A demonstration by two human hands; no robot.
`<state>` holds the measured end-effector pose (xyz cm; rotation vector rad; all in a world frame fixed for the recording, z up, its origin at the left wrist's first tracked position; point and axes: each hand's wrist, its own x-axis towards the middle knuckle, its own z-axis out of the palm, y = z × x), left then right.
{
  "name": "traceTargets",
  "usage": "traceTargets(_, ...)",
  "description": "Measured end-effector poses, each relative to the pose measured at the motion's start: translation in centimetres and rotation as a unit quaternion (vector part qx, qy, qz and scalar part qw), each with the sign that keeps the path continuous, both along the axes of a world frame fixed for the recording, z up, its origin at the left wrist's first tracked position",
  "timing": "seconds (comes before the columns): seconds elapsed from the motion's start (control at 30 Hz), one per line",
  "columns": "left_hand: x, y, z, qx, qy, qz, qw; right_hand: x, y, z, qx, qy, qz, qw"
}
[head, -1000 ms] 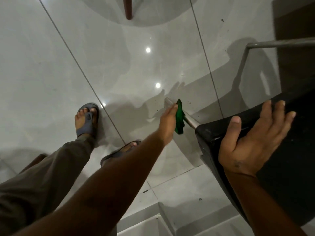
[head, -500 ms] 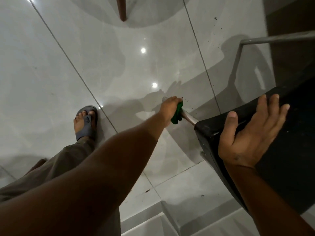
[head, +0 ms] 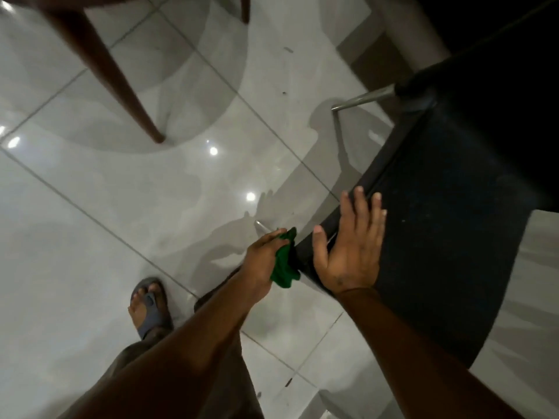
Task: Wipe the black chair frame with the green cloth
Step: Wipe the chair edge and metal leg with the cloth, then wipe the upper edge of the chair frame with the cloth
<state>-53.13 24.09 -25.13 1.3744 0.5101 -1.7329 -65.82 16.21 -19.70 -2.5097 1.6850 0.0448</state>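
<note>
Cloth has slid back up the leg to the chair's corner

Low in the frame, both forearms reach up toward the middle; the left hand (head: pixel 263 261) has its grip closed around the green cloth (head: pixel 284 264), which half a second ago sat farther out along the metal leg (head: pixel 261 228) and now lies bunched against the near corner of the black chair (head: pixel 447 237), just right of centre. The right hand (head: pixel 352 252) lies flat and open on the seat edge, holding nothing, fingers spread, steadying the chair as before. Judging by this, one leg stroke is finished and the corner of the frame is next. Beyond, a second leg (head: pixel 363 99) shows upper right, a brown wooden leg (head: pixel 121 86) upper left, on the glossy tiled floor (head: pixel 90 207)
</note>
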Motion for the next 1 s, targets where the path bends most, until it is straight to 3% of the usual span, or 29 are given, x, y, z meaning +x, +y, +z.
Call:
traceTargets(0.27,5.6,-3.0,2.5,-0.004,-0.047,0.015,0.999,-0.3,-1.8,1.3,0.078,0.016,0.034,0.996)
traceTargets(0.4,7.4,-6.6,3.1,-0.056,-0.076,-0.015,0.995,-2.2,-11.3,2.1,0.106,0.016,0.114,0.988)
traceTargets(0.57,8.2,-13.6,2.4,-0.081,-0.096,-0.005,0.992,-4.2,-22.5,2.2,0.080,0.063,0.104,0.989)
traceTargets(1.0,4.5,-32.7,-1.4,-0.118,-0.101,-0.072,0.985,-5.2,-23.3,0.3,0.073,-0.013,0.105,0.992)
